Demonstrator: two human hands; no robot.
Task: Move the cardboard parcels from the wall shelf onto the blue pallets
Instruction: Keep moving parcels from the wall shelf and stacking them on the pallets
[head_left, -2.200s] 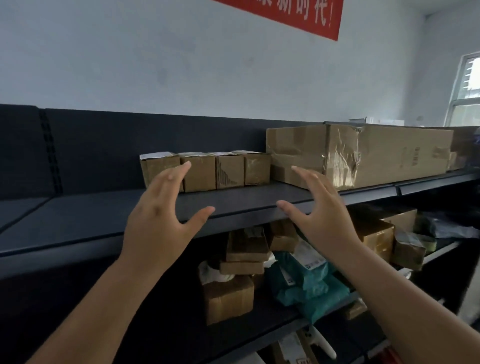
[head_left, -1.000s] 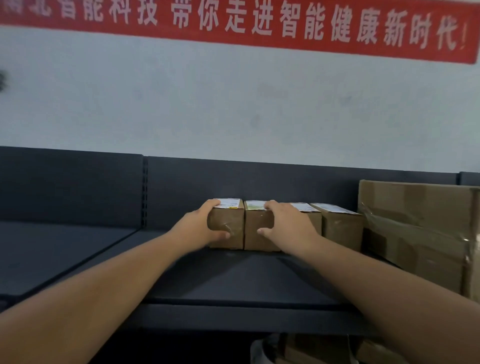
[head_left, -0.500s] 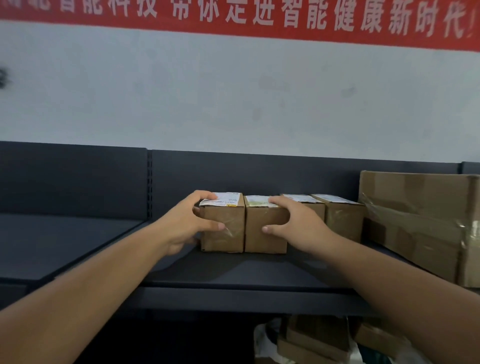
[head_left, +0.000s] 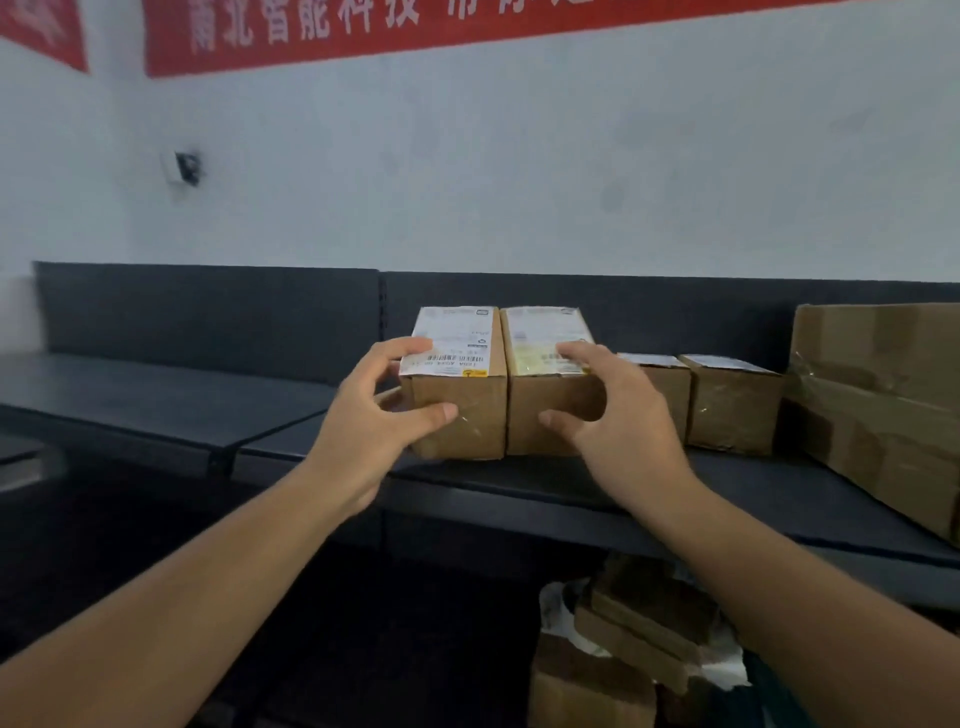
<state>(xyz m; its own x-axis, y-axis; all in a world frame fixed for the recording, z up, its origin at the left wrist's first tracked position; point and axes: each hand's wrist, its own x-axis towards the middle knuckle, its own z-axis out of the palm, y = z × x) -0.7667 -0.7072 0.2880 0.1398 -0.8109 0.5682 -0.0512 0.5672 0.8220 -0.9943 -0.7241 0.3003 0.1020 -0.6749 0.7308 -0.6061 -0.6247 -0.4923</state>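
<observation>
Slid forward from the row (head_left: 727, 410), the left parcel (head_left: 467, 426) was gripped by the curled left hand (head_left: 363, 421), the right parcel (head_left: 545, 338) by the curled right hand (head_left: 623, 421), probably for one lift.

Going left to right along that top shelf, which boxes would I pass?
White-labelled parcel gripped by the left hand → yellow-labelled parcel gripped by the right hand → third small parcel → fourth small parcel → large taped carton.
</observation>
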